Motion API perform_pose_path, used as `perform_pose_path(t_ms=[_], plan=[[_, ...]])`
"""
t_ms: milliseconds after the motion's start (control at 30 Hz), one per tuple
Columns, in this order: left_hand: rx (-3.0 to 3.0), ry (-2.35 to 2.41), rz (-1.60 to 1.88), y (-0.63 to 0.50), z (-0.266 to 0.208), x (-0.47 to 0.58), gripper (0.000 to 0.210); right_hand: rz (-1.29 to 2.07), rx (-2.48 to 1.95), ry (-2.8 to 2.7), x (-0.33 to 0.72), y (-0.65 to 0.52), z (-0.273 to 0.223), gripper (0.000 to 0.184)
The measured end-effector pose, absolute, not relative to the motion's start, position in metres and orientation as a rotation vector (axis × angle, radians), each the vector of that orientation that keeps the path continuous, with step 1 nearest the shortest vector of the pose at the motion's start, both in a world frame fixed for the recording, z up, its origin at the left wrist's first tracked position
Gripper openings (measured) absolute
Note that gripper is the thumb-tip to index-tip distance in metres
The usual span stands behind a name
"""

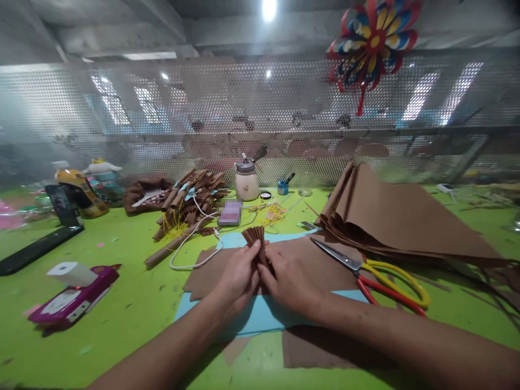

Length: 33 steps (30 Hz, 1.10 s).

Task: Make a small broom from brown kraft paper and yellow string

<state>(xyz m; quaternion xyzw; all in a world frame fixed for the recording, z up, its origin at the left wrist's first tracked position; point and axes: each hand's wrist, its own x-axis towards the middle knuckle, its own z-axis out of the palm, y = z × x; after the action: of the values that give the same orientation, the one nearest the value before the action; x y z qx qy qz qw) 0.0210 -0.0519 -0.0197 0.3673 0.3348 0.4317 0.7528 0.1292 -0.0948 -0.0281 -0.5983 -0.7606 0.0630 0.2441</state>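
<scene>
Between my two hands is a piece of pleated brown paper [254, 235], its folded end fanning out above the fingers. My left hand [242, 273] pinches it with the thumb on top. My right hand [286, 275] closes on its lower right side, fingers bent and partly hidden. Under the hands lie flat brown paper sheets [325, 265] on light blue sheets [260, 317]. Scissors [353, 263] with one yellow and one red handle rest just right of my right hand, blades parted slightly.
A large folded brown paper stack [390, 216] lies at right. Rolled and pleated brown pieces with yellow string [190, 197] are piled back left, near a white cable [184, 266]. A jar-shaped bottle [246, 181] stands behind. A purple power strip [75, 298] with a white plug sits left.
</scene>
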Motion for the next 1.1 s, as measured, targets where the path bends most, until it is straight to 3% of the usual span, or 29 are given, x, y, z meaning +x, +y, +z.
perform_pose_path(t_ms=[233, 400, 667, 900, 1100], plan=[[0.726, 0.948, 1.279, -0.015, -0.018, -0.006, 0.010, -0.023, -1.704, -2.293, 0.143, -0.076, -0.011, 0.039], [0.775, 0.975, 1.310, -0.003, -0.019, -0.015, 0.011, -0.178, -1.675, -2.578, 0.171, -0.022, -0.009, 0.019], [0.801, 0.919, 1.242, -0.008, -0.020, -0.010, 0.014, -0.093, -1.472, -2.758, 0.170, 0.001, -0.025, 0.016], [0.836, 0.902, 1.125, -0.013, -0.020, -0.010, 0.019, 0.094, -1.410, -2.477, 0.180, 0.001, -0.019, 0.010], [0.938, 0.885, 0.997, -0.027, -0.024, -0.003, 0.017, 0.419, -1.274, -2.240, 0.192, -0.022, -0.003, 0.020]])
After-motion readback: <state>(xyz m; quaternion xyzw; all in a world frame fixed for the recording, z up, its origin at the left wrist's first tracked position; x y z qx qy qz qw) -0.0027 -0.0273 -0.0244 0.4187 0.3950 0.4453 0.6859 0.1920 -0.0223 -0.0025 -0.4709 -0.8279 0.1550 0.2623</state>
